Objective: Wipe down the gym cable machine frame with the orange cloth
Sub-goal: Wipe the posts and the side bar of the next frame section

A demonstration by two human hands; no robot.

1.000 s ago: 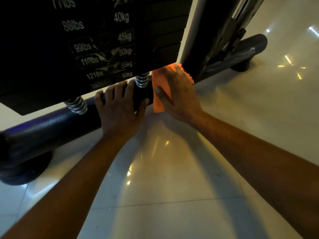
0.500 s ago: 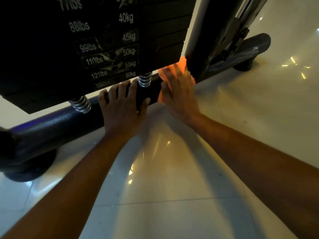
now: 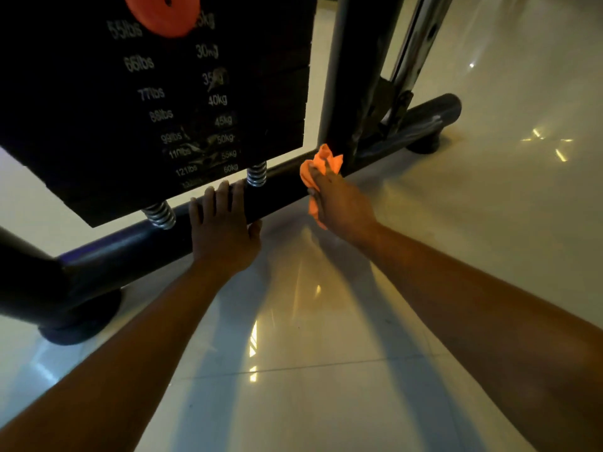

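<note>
On the base bar (image 3: 280, 187), right hand (image 3: 342, 207) presses orange cloth (image 3: 321, 164).

The base bar (image 3: 130, 246) of the cable machine runs across the floor (image 3: 326, 386) from near left to far right, with a foot (image 3: 78, 321) under its near-left end and another foot (image 3: 424, 145) under its far-right end. The weight stack (image 3: 98, 109) sits above the bar's left half, on two springs (image 3: 160, 215) (image 3: 256, 173) that stand on the bar. An upright post (image 3: 346, 76) rises from the bar right of the stack. The left hand (image 3: 222, 233) rests on the bar between the springs. The right hand (image 3: 342, 207) is to its right, against the bar at the foot of the post, with the cloth (image 3: 321, 164) between hand and bar.
</note>
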